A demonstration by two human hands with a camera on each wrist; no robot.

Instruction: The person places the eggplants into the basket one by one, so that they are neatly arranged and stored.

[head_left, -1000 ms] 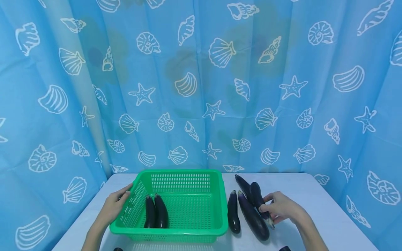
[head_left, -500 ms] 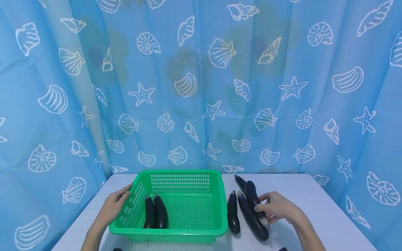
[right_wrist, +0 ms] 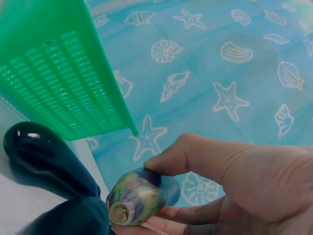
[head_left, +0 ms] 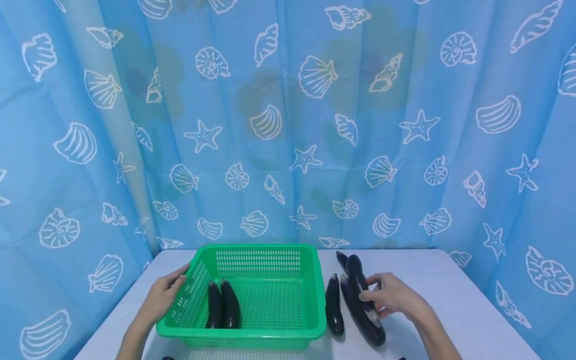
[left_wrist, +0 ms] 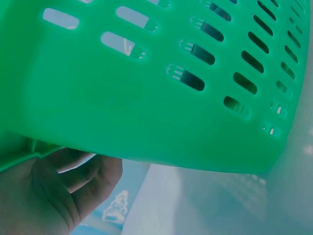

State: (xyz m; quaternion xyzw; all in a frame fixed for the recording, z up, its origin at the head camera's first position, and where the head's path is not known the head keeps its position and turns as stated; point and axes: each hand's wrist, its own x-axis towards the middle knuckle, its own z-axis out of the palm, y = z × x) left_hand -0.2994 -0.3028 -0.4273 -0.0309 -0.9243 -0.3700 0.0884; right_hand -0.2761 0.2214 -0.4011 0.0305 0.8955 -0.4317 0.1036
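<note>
My right hand (head_left: 391,295) pinches a dark purple eggplant (head_left: 355,272) near its stem end, thumb on one side and fingers on the other. In the right wrist view the greenish calyx and cut stem (right_wrist: 134,200) point at the camera. That eggplant lies across or just above a longer eggplant (head_left: 360,312); contact is unclear. Another eggplant (head_left: 342,259) shows partly behind it, and one (head_left: 334,307) lies beside the basket. My left hand (head_left: 164,295) holds the left rim of the green plastic basket (head_left: 243,332); its fingers (left_wrist: 98,181) bend at the rim in the left wrist view.
Two eggplants (head_left: 230,305) lie side by side in the basket's left part. The white table (head_left: 436,280) extends to the right of the eggplants. A blue shell-print curtain (head_left: 288,125) hangs behind and along both sides. Small dark objects peek in at the bottom edge.
My right hand has moved slightly left with the pinched eggplant, which now covers more of the eggplants behind and beneath it. My left hand and the basket stay in place.
</note>
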